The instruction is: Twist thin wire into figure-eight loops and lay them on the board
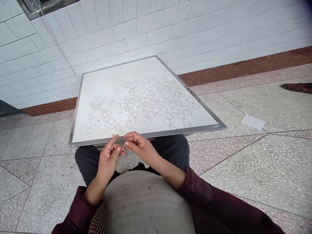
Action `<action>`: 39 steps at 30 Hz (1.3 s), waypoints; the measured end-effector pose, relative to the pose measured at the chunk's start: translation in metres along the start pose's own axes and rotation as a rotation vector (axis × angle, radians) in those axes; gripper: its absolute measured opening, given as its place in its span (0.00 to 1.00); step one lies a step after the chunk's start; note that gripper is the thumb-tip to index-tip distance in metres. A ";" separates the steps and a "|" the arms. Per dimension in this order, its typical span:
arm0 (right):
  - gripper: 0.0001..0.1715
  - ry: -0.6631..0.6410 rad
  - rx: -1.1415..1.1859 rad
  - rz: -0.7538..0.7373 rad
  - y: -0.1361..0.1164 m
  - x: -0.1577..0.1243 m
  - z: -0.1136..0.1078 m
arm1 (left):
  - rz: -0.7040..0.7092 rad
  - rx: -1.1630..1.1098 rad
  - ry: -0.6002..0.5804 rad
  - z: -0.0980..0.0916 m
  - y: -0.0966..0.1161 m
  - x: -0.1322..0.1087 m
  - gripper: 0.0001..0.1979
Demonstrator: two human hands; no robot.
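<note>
White glazed wall tiles [117,42] run along beside me above a reddish-brown skirting band [243,66], and a speckled terrazzo floor [48,143] spreads out around me. Over my dark trousers [170,151] sits a white board [170,131] with a metal frame, scattered with thin wire loops [143,104], many twisted into figure-eights. A loose slip of white paper [253,122] lies on the floor to the right, and the toe of a dark red shoe [296,87] pokes in at the edge of my view. My maroon sleeves [195,185] are pushed back, and both hands are raised just over the near edge of the board. My left hand [108,159] and right hand [140,146] grip a small wire loop [120,142] from either side with their fingertips, neither hand released nor clenched into a fist. My fingers hide part of the wire, so I can't tell how its ends meet. I judge that I'm mid-way through shaping this piece; the next move calls for a steady pinch while I finish the bend, then setting it among the others.
</note>
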State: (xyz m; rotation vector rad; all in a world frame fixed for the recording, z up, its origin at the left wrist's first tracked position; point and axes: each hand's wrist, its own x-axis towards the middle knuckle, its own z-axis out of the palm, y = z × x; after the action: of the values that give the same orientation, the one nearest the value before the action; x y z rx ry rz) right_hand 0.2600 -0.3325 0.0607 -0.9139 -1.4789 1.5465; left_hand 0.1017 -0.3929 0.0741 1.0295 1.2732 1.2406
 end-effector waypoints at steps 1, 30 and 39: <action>0.13 0.011 -0.023 -0.004 0.001 0.000 0.000 | -0.008 -0.005 0.001 0.000 0.000 0.000 0.25; 0.07 0.118 -0.368 -0.134 0.001 -0.010 0.012 | -0.046 0.021 0.094 0.004 0.004 -0.001 0.22; 0.06 0.082 -0.465 -0.248 0.003 -0.008 0.014 | 0.091 0.132 0.178 0.000 0.004 0.000 0.17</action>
State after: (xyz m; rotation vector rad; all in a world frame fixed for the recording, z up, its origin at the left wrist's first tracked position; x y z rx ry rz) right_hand 0.2510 -0.3456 0.0579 -0.9935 -1.8519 0.9909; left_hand 0.1012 -0.3926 0.0784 1.1002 1.4757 1.3560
